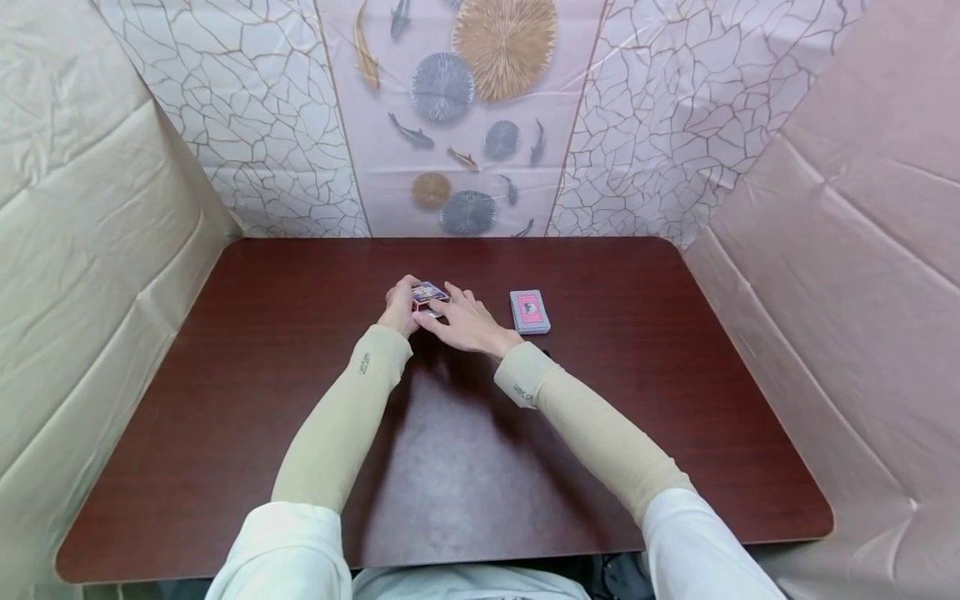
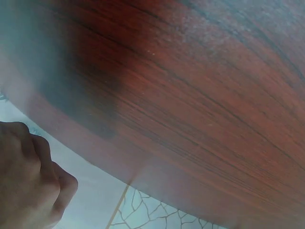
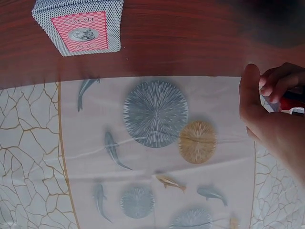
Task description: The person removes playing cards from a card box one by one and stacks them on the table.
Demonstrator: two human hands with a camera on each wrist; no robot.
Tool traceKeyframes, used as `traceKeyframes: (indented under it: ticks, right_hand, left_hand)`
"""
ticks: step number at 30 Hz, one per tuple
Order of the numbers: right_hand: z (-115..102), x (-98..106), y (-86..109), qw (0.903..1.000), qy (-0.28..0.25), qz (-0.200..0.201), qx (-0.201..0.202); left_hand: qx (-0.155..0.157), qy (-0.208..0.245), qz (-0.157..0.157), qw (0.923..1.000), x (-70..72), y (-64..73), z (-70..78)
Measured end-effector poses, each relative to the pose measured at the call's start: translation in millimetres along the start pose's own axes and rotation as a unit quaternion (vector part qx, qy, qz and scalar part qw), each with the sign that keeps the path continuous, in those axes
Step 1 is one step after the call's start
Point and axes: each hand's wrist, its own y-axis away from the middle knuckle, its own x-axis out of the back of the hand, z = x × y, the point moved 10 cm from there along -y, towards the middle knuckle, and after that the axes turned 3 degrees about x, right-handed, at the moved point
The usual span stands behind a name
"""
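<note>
My left hand [image 1: 401,307] grips a small card box [image 1: 429,291] from its left side; the box has a dark blue and red patterned face. At the box's near right end is my right hand [image 1: 471,323], its thumb and index finger closing on a white part that shows below the printed face. The right wrist view catches fingers [image 3: 250,88] beside a red and dark blue bit of the box [image 3: 291,104], mostly hidden. Only curled knuckles of the left hand [image 2: 35,179] appear in the left wrist view.
To the right of my hands, a deck of cards [image 1: 530,312] with a pink and grey back lies on the dark red-brown table [image 1: 300,400]. A patterned cloth wall [image 1: 465,150] rises behind the far edge, and beige cloth [image 1: 840,250] hangs along both sides.
</note>
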Motion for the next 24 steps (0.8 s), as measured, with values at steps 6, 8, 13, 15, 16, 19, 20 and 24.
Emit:
traceKeyframes:
  ticks: [6, 8, 13, 15, 16, 19, 20, 24]
  right_hand:
    - [-6.3, 4.3, -0.5, 0.9994, 0.02, 0.016, 0.023]
    - [-9.0, 3.8, -0.1, 0.999, 0.02, 0.02, 0.033]
    - [-14.4, 5.5, 2.2, 0.9979, 0.007, 0.035, 0.054]
    - [-17.1, 8.2, 3.5, 0.9971, 0.004, 0.044, 0.062]
    - [-18.4, 9.7, 4.1, 0.9967, 0.002, 0.049, 0.065]
    - [-20.0, 12.5, 6.1, 0.9966, -0.003, 0.052, 0.064]
    - [-20.2, 13.1, 6.6, 0.9967, -0.004, 0.052, 0.063]
    - [-22.1, 16.1, 7.7, 0.9965, -0.016, 0.053, 0.062]
  left_hand:
    - [-0.005, -0.016, 0.001, 0.9999, 0.6, -3.2, -0.1]
    - [-0.002, -0.014, 0.003, 0.9999, 3.5, -3.6, -1.5]
    - [0.008, -0.008, 0.012, 0.9999, 10.4, -3.6, -4.8]
    - [0.004, -0.008, 0.021, 0.9997, 12.9, -2.8, -3.8]
    - [0.002, -0.006, 0.023, 0.9997, 13.7, -2.2, -3.0]
    - [-0.007, 0.003, 0.025, 0.9997, 14.6, -0.1, -0.3]
    - [-0.011, 0.007, 0.025, 0.9996, 15.0, 0.6, 0.8]
    - [-0.018, 0.03, 0.02, 0.9992, 14.1, 3.3, 3.4]
